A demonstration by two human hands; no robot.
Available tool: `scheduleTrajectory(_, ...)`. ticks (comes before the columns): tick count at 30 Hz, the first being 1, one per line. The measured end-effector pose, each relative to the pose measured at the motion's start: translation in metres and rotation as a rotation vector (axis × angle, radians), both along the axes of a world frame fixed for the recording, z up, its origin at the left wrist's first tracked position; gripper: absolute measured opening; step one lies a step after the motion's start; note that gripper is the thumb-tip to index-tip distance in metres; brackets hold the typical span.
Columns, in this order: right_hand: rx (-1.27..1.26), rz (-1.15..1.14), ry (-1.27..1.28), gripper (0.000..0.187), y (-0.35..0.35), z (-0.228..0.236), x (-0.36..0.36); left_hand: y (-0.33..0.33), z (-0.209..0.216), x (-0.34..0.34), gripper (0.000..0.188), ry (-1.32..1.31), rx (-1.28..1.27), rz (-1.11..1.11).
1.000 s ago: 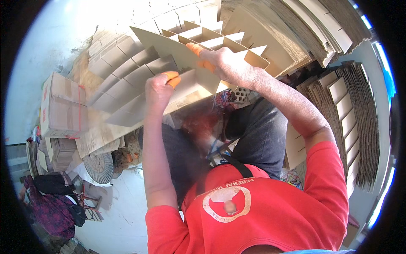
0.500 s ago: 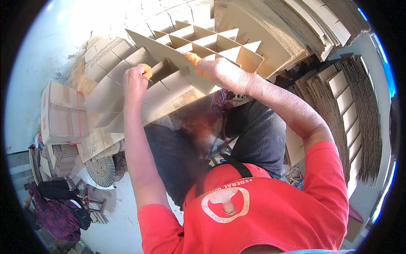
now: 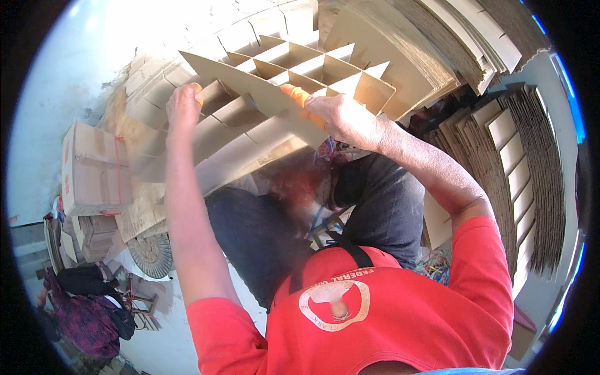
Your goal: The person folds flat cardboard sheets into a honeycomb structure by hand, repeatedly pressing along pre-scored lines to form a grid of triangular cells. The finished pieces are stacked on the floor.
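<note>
My right hand (image 3: 350, 119), with orange covers on its fingers, is closed on a long flat cardboard strip (image 3: 247, 84). This strip slants across the front of an interlocked cardboard divider grid (image 3: 325, 65). My left hand (image 3: 185, 105), also with orange on the fingertips, is closed at the left among upright slotted cardboard strips (image 3: 231, 128). It seems to pinch the edge of one, though the hand hides most of that spot. The slotted strips stand in rows on a wooden board (image 3: 140, 215) in front of me.
A taped carton (image 3: 94, 169) stands at the left. Tall stacks of cardboard sheets (image 3: 531, 181) line the right side, with more flat sheets (image 3: 387, 53) at the far right. Dark and purple cloth (image 3: 87, 306) lies at the lower left. My knees (image 3: 384, 206) are below the board.
My left hand has moved left and slightly up. My right hand has shifted right and a little down with the long strip, whose far left end has dropped slightly.
</note>
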State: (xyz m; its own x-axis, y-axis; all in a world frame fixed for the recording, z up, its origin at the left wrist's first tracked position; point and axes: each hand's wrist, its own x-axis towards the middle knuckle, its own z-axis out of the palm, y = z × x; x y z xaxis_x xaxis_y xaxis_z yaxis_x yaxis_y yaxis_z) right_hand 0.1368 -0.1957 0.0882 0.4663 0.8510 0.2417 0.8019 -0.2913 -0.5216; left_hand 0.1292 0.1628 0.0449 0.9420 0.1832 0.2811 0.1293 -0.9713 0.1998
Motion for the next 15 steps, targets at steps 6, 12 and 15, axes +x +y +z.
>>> scheduleTrajectory(6,-0.151,0.038,0.055,0.036,0.017,-0.02,0.005,-0.008,0.013,0.0,0.015,0.025,0.032,-0.041)
scheduleTrajectory(12,0.12,-0.186,-0.25,0.046,-0.013,-0.014,0.007,-0.008,0.008,-0.008,0.034,-0.088,-0.077,-0.11)
scheduleTrajectory(15,0.18,-0.475,-0.525,0.042,-0.06,0.001,0.029,-0.013,0.009,-0.008,0.041,-0.154,0.072,-0.272)
